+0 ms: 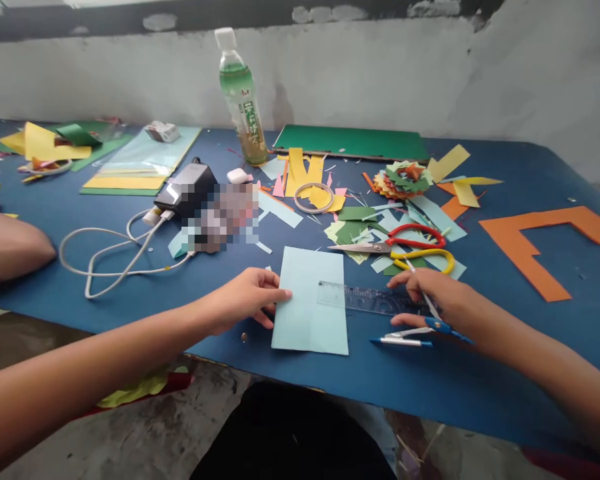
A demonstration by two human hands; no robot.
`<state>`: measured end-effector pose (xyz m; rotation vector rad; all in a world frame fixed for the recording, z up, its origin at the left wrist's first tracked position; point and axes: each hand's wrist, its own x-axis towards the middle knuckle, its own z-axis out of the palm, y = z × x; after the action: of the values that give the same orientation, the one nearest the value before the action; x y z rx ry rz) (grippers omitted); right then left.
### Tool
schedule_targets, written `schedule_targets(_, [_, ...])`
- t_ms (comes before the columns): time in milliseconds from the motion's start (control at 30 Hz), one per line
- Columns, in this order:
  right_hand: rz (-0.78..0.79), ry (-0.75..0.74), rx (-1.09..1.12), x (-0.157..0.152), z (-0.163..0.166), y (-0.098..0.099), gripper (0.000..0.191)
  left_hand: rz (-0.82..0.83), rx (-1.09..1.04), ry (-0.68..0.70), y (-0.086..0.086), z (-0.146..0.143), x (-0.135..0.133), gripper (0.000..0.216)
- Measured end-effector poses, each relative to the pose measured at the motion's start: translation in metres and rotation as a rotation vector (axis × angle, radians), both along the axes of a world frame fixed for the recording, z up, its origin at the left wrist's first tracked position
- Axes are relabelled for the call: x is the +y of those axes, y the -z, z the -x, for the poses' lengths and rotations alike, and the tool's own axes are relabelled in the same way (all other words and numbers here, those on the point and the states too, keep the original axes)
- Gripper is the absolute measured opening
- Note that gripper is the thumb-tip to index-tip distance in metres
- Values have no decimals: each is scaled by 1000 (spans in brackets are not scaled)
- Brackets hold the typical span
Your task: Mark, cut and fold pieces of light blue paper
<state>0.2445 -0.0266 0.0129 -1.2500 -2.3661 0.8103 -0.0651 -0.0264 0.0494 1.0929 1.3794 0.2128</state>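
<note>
While the left hand [240, 297] rests flat at the nine o'clock edge of the pale blue sheet [311, 301], its fingers [273, 293] are stretched out loosely and pin the paper's left margin to the blue table [130, 293] without gripping anything; the sheet lies with its long axis running from six to twelve o'clock, square to the person, close to the table's near edge; across its upper right corner lies a clear ruler [375, 300], long axis from nine to three o'clock, one end on the paper and the rest trailing toward the right hand [437, 300]; that hand sits at three o'clock from the sheet, fingers curled down onto the far end of the ruler, and a blue-handled compass [420, 332] lies beneath and in front of the palm, though whether the hand truly grips it I cannot tell; the right hand is plainly the nearer to the ruler, the left to the sheet; at one o'clock lie red and yellow scissors [410, 247] among paper scraps [355, 230]; a green bottle [243, 107] stands at twelve o'clock; another person's arm [10, 247] rests at ten o'clock.
</note>
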Motion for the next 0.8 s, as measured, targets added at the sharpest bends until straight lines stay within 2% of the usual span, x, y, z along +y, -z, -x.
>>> schedule_targets(67, [2,38,28,3,2,-2,31,-10,26,71,0,2,-1,25])
schedule_targets(133, [73,58,108,6,10,-9,45,-102,170,216,-2,6,1,27])
schedule_targets(200, [149,22,254,8,26,-18,63,-359,427,362,-6,10,7,29])
schedule_targets(267, [213,-74,402,11,48,-23,63,-720,641,429,-7,10,18,27])
schedule_targets(333, [348,-88,503,15,71,-23,52,-998,669,453,0,6,30,23])
schedule_targets(400, [471,-126,422,20,88,-18,37,-1175,539,481,13,-2,43,18])
schedule_targets(500, [534,-144,396,25,99,-8,15,-1278,297,520,37,-13,58,14])
schedule_targets(567, [524,-156,340,26,99,-3,6,-1298,248,557,48,-16,62,14])
schedule_targets(667, [448,-215,222,24,99,-1,11,-1319,248,588,55,-15,62,15])
schedule_targets(800, [320,-260,176,24,103,0,12,-1332,262,590,56,-13,62,16])
